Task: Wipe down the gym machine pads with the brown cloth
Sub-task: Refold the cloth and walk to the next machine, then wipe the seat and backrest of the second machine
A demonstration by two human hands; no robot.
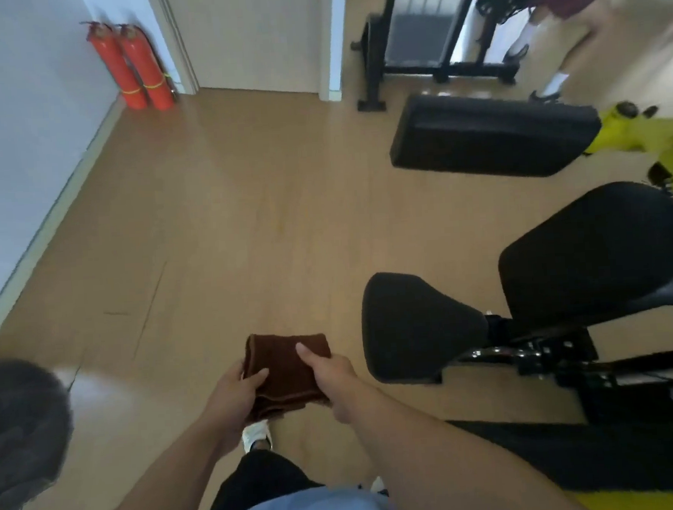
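Head view, only cam. Brown cloth (289, 372), folded to a thick rectangle, held w/ both hands at waist height above the floor (191, 232). Left hand (233, 395) clamps the cloth's left edge, thumb on top, fingers under. Right hand (334, 377) clamps the right edge, thumb laid flat across the top face. Hands close together, sep. only by the cloth's width. Cloth not touching any pad.

Key relation: all pads lie to the right of the hands, none to the left.
- Nearest pad (418, 328): rounded black pad just right of the right hand, approx. level w/ the cloth. Long axis seems to run left-right, tapering toward its bracket on the far side from the hands.
- Seat pad (599, 254): larger, beyond the nearest pad, further right and slightly ahead.
- Far pad (489, 139): long flat slab well ahead and right, long axis roughly left-right, joined to yellow frame (650, 137).

Judgement: right hand nearer to every pad, so prob. the wiping hand. Next move likely a short rightward carry onto the nearest pad, strokes along its long axis. Wiping not yet begun.

Bkgd: two red extinguishers (130, 66) far ahead-left by wall; irrelevant.
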